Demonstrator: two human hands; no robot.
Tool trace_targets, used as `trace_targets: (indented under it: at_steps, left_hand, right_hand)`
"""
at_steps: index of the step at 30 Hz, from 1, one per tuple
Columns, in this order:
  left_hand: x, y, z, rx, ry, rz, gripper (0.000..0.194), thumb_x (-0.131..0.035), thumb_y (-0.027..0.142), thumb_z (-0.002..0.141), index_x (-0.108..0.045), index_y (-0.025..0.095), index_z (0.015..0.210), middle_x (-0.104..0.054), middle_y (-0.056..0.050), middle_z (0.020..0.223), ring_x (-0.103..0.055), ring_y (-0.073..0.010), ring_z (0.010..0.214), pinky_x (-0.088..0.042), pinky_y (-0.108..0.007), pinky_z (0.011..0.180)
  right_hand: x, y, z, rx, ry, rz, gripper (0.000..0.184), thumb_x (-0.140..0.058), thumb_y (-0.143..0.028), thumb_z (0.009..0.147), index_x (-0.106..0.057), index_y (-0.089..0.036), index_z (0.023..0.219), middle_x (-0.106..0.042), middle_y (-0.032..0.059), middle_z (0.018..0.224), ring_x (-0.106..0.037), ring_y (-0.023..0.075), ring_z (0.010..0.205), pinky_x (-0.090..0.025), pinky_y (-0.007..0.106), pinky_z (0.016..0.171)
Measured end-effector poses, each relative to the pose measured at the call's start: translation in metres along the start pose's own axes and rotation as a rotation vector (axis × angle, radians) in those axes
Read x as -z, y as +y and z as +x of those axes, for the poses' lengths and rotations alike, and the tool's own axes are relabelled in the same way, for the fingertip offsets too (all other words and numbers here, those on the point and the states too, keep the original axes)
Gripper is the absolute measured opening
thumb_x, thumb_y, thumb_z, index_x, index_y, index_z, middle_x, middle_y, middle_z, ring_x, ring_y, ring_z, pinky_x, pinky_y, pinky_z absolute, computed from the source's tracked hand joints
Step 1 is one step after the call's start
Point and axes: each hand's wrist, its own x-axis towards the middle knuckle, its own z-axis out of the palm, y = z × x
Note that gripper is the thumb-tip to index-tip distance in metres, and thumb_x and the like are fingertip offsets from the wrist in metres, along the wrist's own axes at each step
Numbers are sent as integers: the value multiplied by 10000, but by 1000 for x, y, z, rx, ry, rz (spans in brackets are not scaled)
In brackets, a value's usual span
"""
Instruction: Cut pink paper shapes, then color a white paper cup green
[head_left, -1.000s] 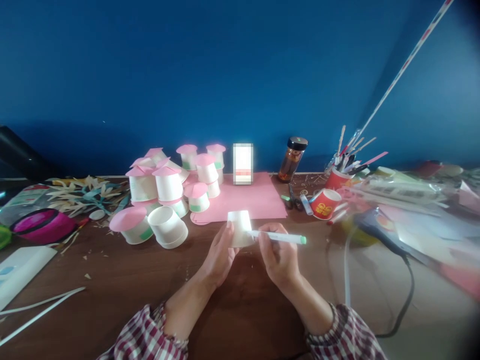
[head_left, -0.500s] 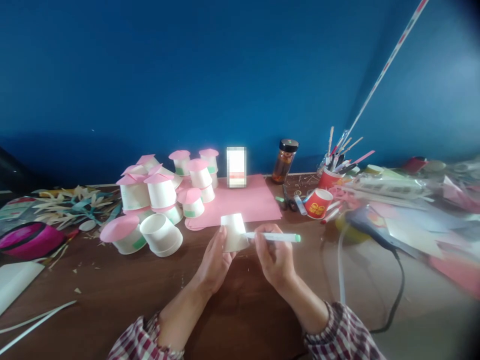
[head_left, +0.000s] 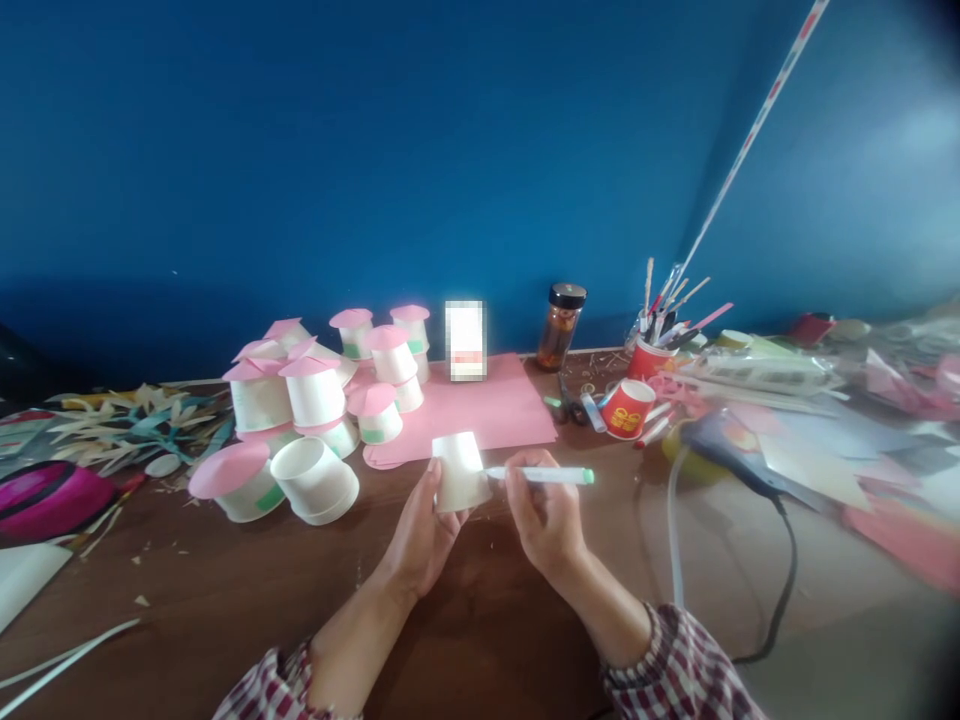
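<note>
In the head view, my left hand is closed around the lower left side of a small white paper cup, which is upside down and slightly tilted above the table. My right hand grips a white marker pen with a green end. The pen's tip points left and is at the cup's right side; whether it touches cannot be made out. To the left of my hands stand several white paper cups with pink paper cone tops, and an uncovered white cup tilts beside a pink-topped cup.
Pink paper sheets lie behind my hands, with a dark-lidded bottle beyond. At right are red paper cups, one full of pens, and a corded glue gun. Dried leaf-like pieces and a magenta pouch lie left.
The whole view has shifted slightly, so things sit a little further left. My hands hold the cup and marker pen in nearly the same pose.
</note>
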Motion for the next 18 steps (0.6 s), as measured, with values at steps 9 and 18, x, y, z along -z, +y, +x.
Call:
trace_targets:
  at_steps: [9, 18]
  left_hand:
    - [-4, 3, -1, 29, -4, -44, 353, -479, 410, 891, -592, 177, 1132, -644, -79, 1066, -583, -229, 996, -435, -393, 922]
    - [-7, 6, -3, 41, 23, -70, 343, -482, 383, 890, -584, 142, 1111, -661, -104, 982, -612, -254, 948, -471, -432, 881]
  right_hand:
    - [0, 0, 0, 5, -4, 35, 60, -489, -219, 900, -524, -181, 869, -594, 1, 662, -504, 100, 492, -410, 191, 453]
    - [-1, 0, -2, 7, -28, 46, 59, -495, -214, 898, -526, -184, 858, -612, 3, 654, -513, 95, 474, -401, 181, 435]
